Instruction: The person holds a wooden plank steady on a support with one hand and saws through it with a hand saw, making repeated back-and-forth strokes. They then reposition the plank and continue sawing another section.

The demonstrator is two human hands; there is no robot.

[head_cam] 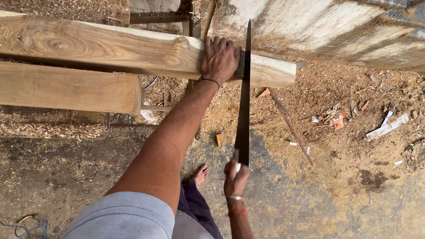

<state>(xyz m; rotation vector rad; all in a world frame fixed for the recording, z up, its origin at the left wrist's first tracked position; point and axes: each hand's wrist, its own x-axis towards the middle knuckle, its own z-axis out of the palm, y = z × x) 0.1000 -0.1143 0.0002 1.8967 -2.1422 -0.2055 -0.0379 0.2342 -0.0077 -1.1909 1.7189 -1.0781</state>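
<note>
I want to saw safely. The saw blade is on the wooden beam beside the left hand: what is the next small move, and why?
Probably a short, light stroke to seat the saw blade. The right hand holds its handle low, the left hand presses the wooden beam just beside the blade, and only a short end overhangs, so keep those fingers clear.

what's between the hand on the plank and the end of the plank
The saw blade crosses the plank there, right beside the left hand, in the head view.
</note>
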